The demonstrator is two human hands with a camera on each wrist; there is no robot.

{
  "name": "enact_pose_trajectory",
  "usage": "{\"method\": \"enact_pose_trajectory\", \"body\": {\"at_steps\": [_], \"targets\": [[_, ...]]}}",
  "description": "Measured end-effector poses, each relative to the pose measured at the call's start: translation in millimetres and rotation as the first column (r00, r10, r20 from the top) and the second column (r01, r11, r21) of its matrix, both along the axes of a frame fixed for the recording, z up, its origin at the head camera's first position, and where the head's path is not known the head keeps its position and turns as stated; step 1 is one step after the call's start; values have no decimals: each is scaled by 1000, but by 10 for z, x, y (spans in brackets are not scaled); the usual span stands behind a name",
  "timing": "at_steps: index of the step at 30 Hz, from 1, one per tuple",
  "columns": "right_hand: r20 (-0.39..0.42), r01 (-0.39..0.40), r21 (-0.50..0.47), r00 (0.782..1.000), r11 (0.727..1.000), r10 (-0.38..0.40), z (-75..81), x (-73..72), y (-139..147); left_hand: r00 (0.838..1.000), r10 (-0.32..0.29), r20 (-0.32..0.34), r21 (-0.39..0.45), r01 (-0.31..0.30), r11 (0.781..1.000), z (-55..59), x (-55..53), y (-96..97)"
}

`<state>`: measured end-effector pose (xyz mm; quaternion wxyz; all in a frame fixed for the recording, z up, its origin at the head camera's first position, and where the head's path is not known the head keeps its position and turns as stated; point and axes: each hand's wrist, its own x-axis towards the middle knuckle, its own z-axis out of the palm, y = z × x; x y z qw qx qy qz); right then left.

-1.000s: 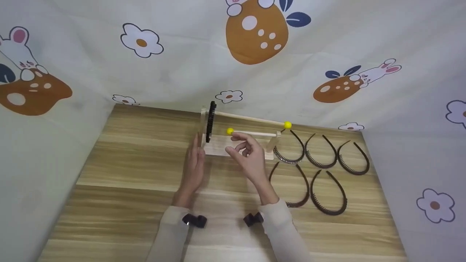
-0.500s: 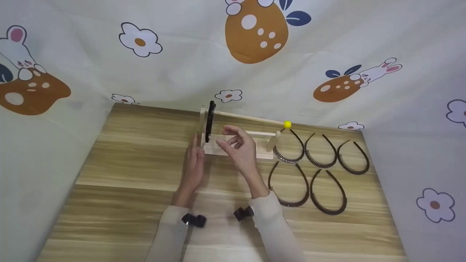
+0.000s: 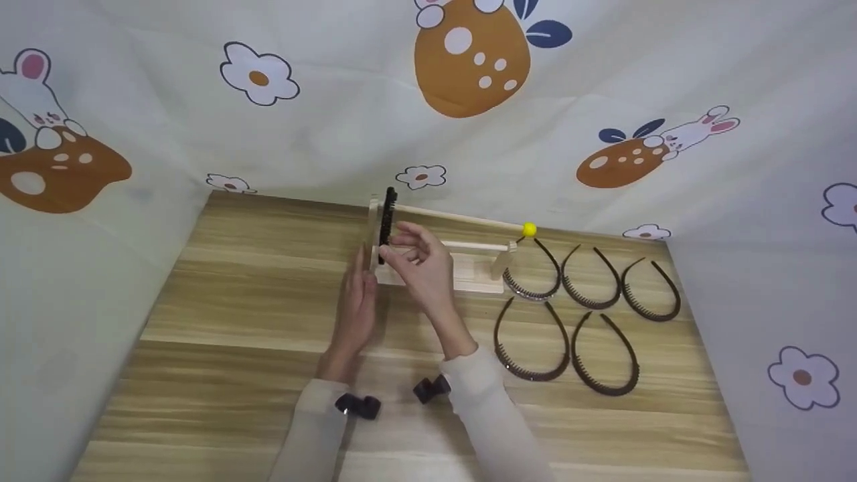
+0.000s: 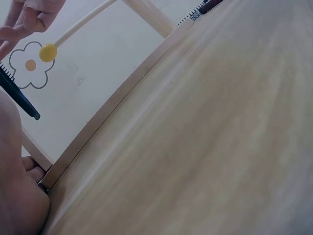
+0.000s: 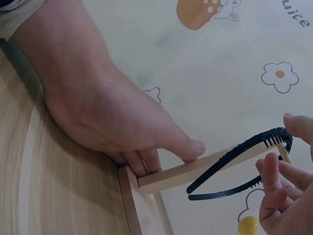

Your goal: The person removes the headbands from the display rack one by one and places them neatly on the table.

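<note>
A pale wooden rack (image 3: 479,276) has two rods on opposite posts, pointing opposite ways. From the upper rod (image 3: 462,217), close to the left post, hangs a black toothed headband (image 3: 386,217); its two ends show in the right wrist view. My left hand (image 3: 357,308) rests with straight fingers against the rack's left end. My right hand (image 3: 426,271) is at the headband, thumb and fingers bent with a gap between them. The thumb tip overlaps the band in the head view. Behind this hand the lower rod's yellow ball is hidden, though the left wrist view shows a yellow ball (image 4: 48,52).
Right of the rack several dark toothed headbands lie in two rows, one (image 3: 531,341) in front and another (image 3: 590,278) farther back. A yellow ball (image 3: 529,229) caps the upper rod. The patterned cloth (image 3: 321,134) rises behind the wooden table (image 3: 234,301).
My right hand has moved left from the lower rod's yellow ball to the hanging headband, covering that ball on the way. My left hand and the rack stay in place.
</note>
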<state>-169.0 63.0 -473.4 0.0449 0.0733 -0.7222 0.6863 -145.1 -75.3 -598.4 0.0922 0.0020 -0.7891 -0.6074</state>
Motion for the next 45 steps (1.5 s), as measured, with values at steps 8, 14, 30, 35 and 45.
{"method": "enact_pose_trajectory", "body": {"at_steps": [8, 14, 30, 35, 45], "targets": [[9, 30, -9, 1000, 1000, -30, 4, 0, -114, 1000, -7, -3, -36, 7, 999, 31, 8, 15], [-28, 29, -48, 999, 998, -31, -17, -16, -158, 1000, -6, -23, -46, 5, 999, 21, 11, 11], [-130, 2, -96, 991, 995, -14, -35, 11, -162, 1000, 6, -22, -68, -8, 998, 9, -3, 3], [-138, 7, -95, 990, 995, -20, 18, 27, -122, 1000, -7, -2, -30, 7, 1000, 15, 12, -2], [-192, 17, -96, 981, 995, -35, 96, 39, -25, 1000, -25, 1, -8, 25, 1000, 8, 23, -6]]}}
